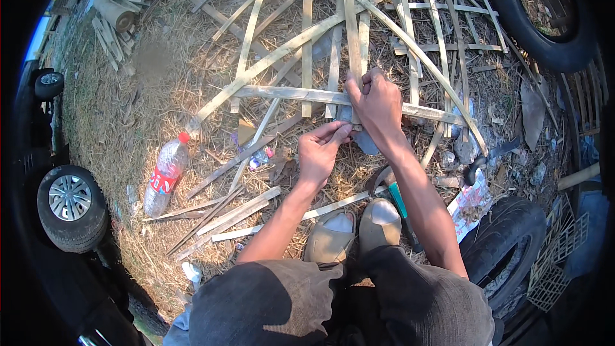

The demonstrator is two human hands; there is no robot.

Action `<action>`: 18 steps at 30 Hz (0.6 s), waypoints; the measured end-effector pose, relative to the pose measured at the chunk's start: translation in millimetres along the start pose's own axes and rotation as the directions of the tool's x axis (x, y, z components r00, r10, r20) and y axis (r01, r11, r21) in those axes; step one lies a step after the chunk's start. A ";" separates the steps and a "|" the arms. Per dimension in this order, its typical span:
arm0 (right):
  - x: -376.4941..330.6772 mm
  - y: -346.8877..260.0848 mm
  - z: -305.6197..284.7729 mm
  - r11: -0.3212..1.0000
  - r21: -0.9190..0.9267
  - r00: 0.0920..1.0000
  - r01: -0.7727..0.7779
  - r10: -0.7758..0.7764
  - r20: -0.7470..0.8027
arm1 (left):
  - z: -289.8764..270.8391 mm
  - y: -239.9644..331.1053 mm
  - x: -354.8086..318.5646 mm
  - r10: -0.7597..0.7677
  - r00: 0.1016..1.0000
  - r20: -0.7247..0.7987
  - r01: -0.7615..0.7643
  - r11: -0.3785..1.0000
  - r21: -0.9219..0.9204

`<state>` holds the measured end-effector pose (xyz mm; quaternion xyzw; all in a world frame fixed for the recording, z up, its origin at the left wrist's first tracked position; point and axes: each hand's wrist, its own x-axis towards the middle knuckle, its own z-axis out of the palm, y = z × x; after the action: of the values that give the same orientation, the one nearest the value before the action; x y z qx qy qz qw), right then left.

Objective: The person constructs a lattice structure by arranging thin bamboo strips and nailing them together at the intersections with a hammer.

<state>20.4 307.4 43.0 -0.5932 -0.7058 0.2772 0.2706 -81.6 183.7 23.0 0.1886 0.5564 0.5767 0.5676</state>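
A lattice of split bamboo strips (298, 41) lies on the dry straw ahead of me, its long slats crossing upright, sideways and diagonally. My right hand (379, 106) is closed around an upright bamboo strip (352, 32) where it meets the near crosswise strip (288, 95). Just below, my left hand (320, 154) pinches the lower end of that upright strip between thumb and fingers. The exact grip under the right fingers is partly hidden by the hand.
A plastic bottle (168, 176) with a red cap stands left. Loose strips (237, 218) lie near my sandals (330, 242), beside a green-handled tool (397, 200). Tyres (512, 237) and a black tyre (570, 51) border the right; a vehicle wheel (72, 208) is left.
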 end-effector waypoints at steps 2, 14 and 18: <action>-1.2 0.1 2.3 1.000 0.003 1.000 -0.002 0.002 -0.013 | -3.7 -1.5 -1.3 -0.009 1.000 -0.020 0.010 1.000 0.010; -1.7 3.0 -2.2 0.999 0.033 0.999 -0.007 0.008 -0.038 | -4.1 -1.7 1.5 -0.006 1.000 0.023 0.006 1.000 -0.022; -1.2 -1.8 -3.1 0.998 0.056 0.999 -0.034 0.034 0.001 | -7.8 3.4 -0.1 -0.022 1.000 -0.018 0.023 0.997 0.067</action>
<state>21.6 306.1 46.3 -0.5972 -0.6877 0.3011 0.2825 -89.7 181.1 23.5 0.1964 0.5824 0.5529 0.5626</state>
